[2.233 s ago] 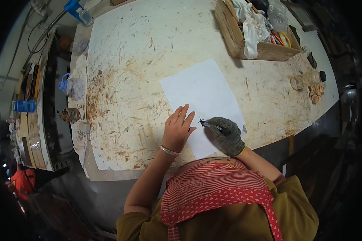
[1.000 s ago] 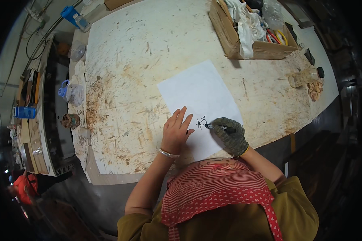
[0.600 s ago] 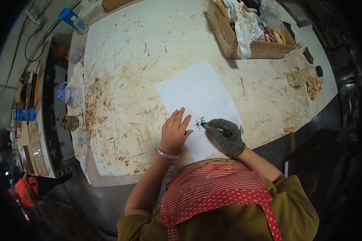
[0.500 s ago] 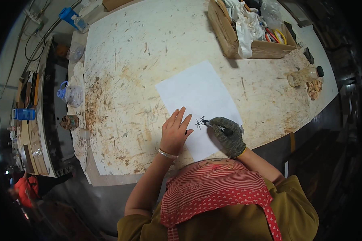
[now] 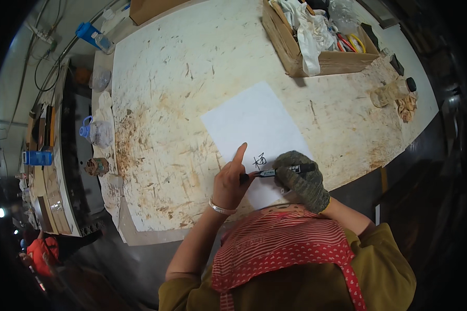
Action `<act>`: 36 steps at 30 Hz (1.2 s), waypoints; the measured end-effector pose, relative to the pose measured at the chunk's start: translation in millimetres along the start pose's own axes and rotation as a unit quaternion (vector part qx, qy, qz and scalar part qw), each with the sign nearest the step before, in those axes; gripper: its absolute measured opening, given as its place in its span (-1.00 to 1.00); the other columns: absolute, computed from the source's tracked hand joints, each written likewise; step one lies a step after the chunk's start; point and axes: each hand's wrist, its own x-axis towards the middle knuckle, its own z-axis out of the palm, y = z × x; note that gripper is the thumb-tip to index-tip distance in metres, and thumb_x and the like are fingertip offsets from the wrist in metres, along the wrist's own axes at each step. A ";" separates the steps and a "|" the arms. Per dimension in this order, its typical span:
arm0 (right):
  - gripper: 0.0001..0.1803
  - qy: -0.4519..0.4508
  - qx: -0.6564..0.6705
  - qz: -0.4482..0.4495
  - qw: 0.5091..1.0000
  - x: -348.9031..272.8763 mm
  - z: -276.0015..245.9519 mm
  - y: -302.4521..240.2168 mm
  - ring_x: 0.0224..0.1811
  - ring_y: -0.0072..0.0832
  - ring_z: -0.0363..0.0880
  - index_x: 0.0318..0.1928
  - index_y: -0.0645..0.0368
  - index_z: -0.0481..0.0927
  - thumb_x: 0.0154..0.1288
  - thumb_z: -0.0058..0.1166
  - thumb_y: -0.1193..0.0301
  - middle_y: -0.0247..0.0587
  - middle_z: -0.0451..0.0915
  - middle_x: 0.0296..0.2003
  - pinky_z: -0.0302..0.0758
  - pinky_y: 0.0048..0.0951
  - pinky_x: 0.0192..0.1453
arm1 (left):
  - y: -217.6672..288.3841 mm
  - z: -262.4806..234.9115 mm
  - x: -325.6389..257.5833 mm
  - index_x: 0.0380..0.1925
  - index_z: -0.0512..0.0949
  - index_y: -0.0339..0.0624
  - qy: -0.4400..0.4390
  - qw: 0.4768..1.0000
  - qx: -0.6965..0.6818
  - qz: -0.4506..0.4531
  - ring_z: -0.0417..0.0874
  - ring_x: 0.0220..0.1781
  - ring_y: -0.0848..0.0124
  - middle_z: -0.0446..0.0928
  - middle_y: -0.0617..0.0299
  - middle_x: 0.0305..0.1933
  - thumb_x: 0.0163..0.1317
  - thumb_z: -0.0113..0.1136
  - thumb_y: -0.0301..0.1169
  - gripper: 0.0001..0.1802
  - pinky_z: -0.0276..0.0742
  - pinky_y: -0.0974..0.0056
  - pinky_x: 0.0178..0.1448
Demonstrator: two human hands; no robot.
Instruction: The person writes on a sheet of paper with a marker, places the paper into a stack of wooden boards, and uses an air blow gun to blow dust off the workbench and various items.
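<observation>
A white sheet of paper [image 5: 254,116] lies at a slant on the worn table, with a black handwritten character [image 5: 259,160] on its lower part. In my gloved right hand [image 5: 302,182] is a black marker [image 5: 269,172], held nearly level with its tip pointing left. My bare left hand [image 5: 230,184] pinches the small black marker cap [image 5: 244,178] by the thumb, its index finger stretched out over the paper. Tip and cap meet or nearly meet; my left thumb partly hides the spot. A bracelet circles my left wrist.
A cardboard box [image 5: 324,63] with white cloths and coloured-handled tools stands at the back right. Near the right edge are a black-capped bottle [image 5: 388,95] and a crumpled brown wad [image 5: 407,108]. Plastic jugs and a jar [image 5: 96,166] line the left side. A person in red [image 5: 42,253] is far left.
My right hand has lifted the marker off the paper and turned it level toward my left hand. The written character has gained strokes. My left fingers have curled in, leaving the index finger out.
</observation>
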 end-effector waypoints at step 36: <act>-0.84 0.048 0.274 0.034 0.960 4.4 -108.2 -26.3 -0.68 -0.70 0.33 -0.38 0.04 0.49 0.24 0.02 0.25 -0.47 0.41 -0.64 0.29 -0.63 -0.65 | 55.7 43.1 46.3 0.35 -0.16 -0.15 -0.202 0.958 -0.198 -0.043 0.56 -0.11 0.23 0.45 -0.02 0.02 -0.09 0.39 -0.27 0.11 0.53 0.24 -0.21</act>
